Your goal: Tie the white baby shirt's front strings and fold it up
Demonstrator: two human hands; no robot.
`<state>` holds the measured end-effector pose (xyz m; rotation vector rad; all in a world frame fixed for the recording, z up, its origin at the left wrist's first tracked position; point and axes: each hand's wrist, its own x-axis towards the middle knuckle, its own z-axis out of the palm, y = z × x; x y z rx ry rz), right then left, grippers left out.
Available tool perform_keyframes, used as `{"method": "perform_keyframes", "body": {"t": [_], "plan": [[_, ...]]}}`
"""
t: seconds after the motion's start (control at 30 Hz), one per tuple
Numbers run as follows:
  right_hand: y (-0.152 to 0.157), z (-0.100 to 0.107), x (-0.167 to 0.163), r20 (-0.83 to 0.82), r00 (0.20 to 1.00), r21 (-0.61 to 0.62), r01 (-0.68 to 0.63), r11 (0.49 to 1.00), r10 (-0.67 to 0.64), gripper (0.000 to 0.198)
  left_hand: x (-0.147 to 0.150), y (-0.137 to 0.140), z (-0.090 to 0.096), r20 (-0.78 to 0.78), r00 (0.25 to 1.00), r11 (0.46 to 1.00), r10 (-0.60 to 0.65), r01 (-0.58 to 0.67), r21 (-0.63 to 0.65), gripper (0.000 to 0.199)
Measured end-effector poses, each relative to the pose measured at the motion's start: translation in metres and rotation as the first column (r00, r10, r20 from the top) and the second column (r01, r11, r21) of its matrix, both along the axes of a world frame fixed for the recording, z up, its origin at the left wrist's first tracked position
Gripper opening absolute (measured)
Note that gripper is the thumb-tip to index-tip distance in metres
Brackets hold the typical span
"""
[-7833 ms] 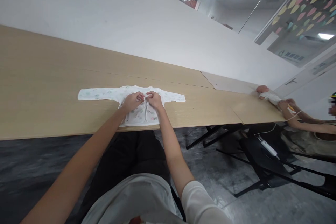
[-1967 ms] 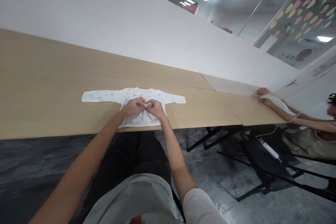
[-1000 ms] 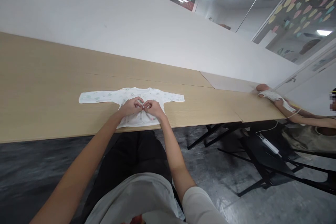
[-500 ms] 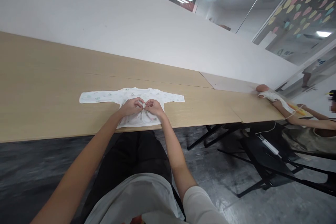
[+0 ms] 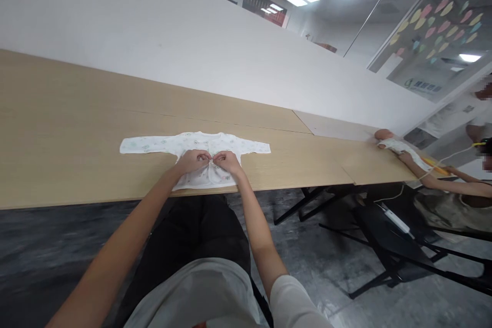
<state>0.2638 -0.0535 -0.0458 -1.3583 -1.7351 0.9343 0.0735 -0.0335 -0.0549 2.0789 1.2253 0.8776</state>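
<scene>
On my feed, from the left, one pale wood-grain surface (image 5: pixel 57 128) starts at the left edge of the frame, with a smooth white wall (image 5: pixel 161 41) rising behind it. The widest side room I have is left of the one white long-sleeved cloth shirt (image 5: pixel 207 141) with a small scattered print, lying spread just left of the middle of the frame. Its two sleeves stretch the long axis left to right; the collar points toward the top of the frame and the hem lies just beside the surface's near edge, so I have little margin there. My left hand (image 5: pixel 195 161) is narrowed to a fingertip pinch on the shirt's front. Just beside it, my right hand (image 5: pixel 227 161) pinches the same front, fingertips near the left's; I cannot make out exactly what part lies between them. Rightward, the surface continues to one doll (image 5: pixel 395 144) in white with a round brownish head, one seated person (image 5: pixel 446 210) in olive-grey touching it. Below, one black folding chair (image 5: pixel 388 243) carries one white oblong block (image 5: pixel 397 222).
</scene>
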Motion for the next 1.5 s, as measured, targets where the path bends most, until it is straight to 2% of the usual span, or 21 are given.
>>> {"method": "perform_keyframes", "body": {"t": [0.2,0.4,0.63,0.83,0.97,1.1,1.3,1.5], "plan": [[-0.006,0.004,-0.002,0.135,0.991,0.049,-0.011,0.999,0.004,0.008,-0.002,0.002,0.0,-0.019,0.994,0.993,0.106,-0.105,0.049,0.03],[-0.01,0.003,0.001,0.19,0.978,0.031,-0.093,0.995,0.086,0.014,-0.002,0.002,0.0,-0.018,0.995,0.994,0.099,-0.099,0.036,0.045],[-0.017,0.013,0.001,0.193,0.962,-0.031,-0.188,0.982,0.191,0.014,0.005,0.008,0.003,-0.132,0.989,0.988,0.06,-0.04,0.15,0.029],[-0.022,0.02,0.003,0.251,0.936,-0.095,-0.232,0.968,0.249,0.027,0.009,0.012,0.005,-0.272,0.959,0.971,0.078,-0.011,0.24,0.031],[-0.036,0.028,0.001,0.413,0.873,-0.106,-0.236,0.966,0.258,0.04,0.008,0.01,0.006,-0.254,0.967,0.982,0.036,0.013,0.188,0.036],[-0.051,0.031,-0.002,0.53,0.813,-0.102,-0.221,0.97,0.241,0.036,0.007,0.008,0.008,-0.308,0.951,0.986,0.03,0.022,0.164,0.037],[-0.069,0.038,-0.006,0.622,0.758,-0.034,-0.221,0.975,0.194,0.008,0.008,0.01,0.006,-0.37,0.929,0.951,0.022,0.094,0.293,0.034],[-0.085,0.04,-0.015,0.796,0.599,0.049,-0.214,0.976,0.091,0.021,0.002,0.008,0.004,-0.498,0.867,0.919,0.018,0.182,0.349,0.037]]}}
